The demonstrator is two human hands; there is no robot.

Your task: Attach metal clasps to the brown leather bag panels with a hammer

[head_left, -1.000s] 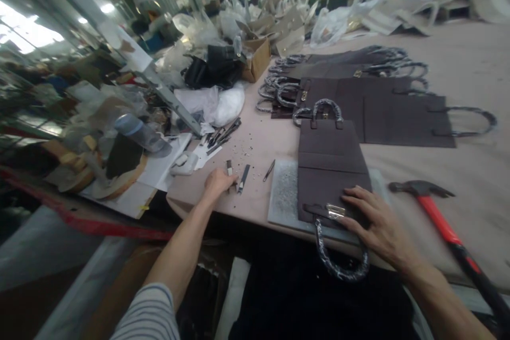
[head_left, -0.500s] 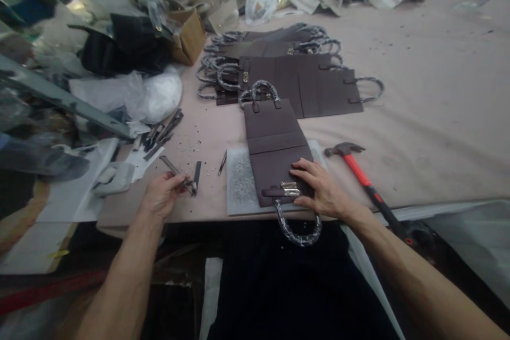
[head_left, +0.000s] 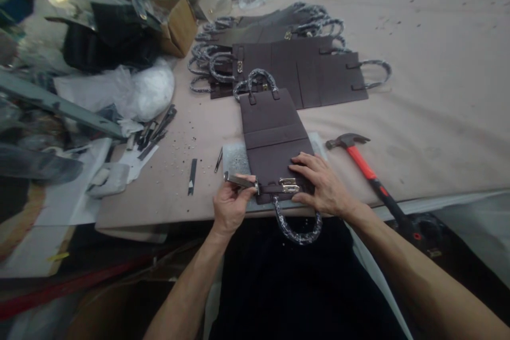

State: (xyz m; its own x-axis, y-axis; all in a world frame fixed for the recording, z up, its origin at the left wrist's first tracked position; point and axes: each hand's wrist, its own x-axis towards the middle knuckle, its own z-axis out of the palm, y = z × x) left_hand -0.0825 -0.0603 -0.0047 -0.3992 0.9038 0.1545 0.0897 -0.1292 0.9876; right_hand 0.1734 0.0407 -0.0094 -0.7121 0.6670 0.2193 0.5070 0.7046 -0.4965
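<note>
A dark brown leather bag panel lies partly over a grey board at the table's near edge. Its plastic-wrapped handle hangs over that edge. My right hand rests on the panel with fingers spread, beside a shiny gold metal clasp. Pinched in my left hand is a slim metal tool, whose exact kind I cannot make out. The tool's tip is at the left end of a small leather strap near the clasp.
To the right lies a claw hammer with a red and black handle. Several similar bag panels are stacked behind. On the left are a dark flat strip, a thin pointed tool, a cardboard box and scattered bits.
My left hand has moved right with the metal tool, from beside the dark strip to the panel's lower left edge. My right hand has stayed on the panel. The view has shifted slightly.
</note>
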